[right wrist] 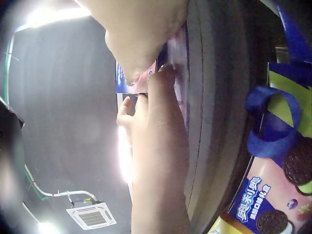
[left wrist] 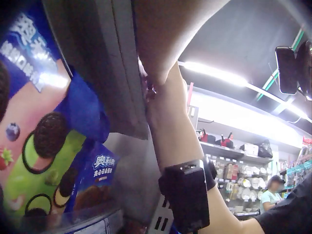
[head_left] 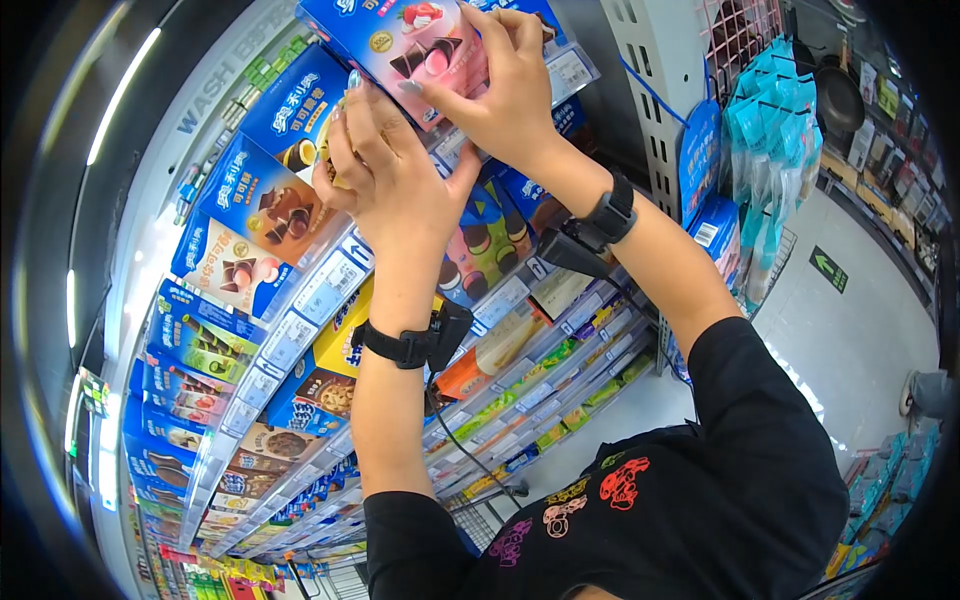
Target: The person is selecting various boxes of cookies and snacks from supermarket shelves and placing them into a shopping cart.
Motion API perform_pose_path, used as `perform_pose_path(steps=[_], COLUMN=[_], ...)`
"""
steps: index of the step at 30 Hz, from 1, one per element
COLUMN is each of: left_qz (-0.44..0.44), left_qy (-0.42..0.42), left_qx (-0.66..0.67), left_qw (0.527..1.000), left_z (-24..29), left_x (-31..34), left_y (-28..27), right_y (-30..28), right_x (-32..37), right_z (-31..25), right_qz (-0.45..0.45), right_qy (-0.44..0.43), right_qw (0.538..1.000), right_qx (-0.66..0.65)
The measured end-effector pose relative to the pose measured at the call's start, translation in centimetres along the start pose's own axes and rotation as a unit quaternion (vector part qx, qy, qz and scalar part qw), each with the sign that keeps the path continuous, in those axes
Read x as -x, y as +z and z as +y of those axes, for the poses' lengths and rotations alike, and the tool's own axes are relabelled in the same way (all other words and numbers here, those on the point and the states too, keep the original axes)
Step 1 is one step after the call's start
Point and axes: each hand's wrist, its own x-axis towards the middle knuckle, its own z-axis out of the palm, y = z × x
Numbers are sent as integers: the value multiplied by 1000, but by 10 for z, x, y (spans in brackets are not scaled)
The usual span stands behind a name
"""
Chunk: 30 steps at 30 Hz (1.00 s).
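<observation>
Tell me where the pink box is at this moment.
In the head view, the pink box is at top centre, gripped by the right hand, with the left hand at its lower edge and shelved blue boxes to its left.

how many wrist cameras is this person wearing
2. The left wrist camera is strapped on the left arm behind the left hand. The right wrist camera is on the right arm behind the right hand, which grips the pink box. None appears hidden.

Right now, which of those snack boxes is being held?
The topmost, pink-fronted box with a strawberry on it. The right hand grips it, while the other boxes sit on the shelves.
</observation>
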Motion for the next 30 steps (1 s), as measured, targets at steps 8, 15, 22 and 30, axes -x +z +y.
perform_pose_path(steps=[8, 15, 22, 30], left_qz=[-20, -9, -13, -18], left_qy=[-16, -13, -16, -18], left_qx=[-10, -5, 1, -2], left_qw=[1000, 1000, 1000, 1000], left_z=[2, 1, 1, 3], left_x=[-1, 0, -1, -2], left_y=[-1, 1, 1, -1], right_y=[-6, -22, -17, -17], right_x=[3, -5, -3, -4], right_z=[30, 14, 12, 10], right_qz=[-83, -134, -104, -92], right_qy=[-48, -9, 3, 22], right_qw=[994, 987, 992, 993], right_qx=[-50, -92, -71, -68])
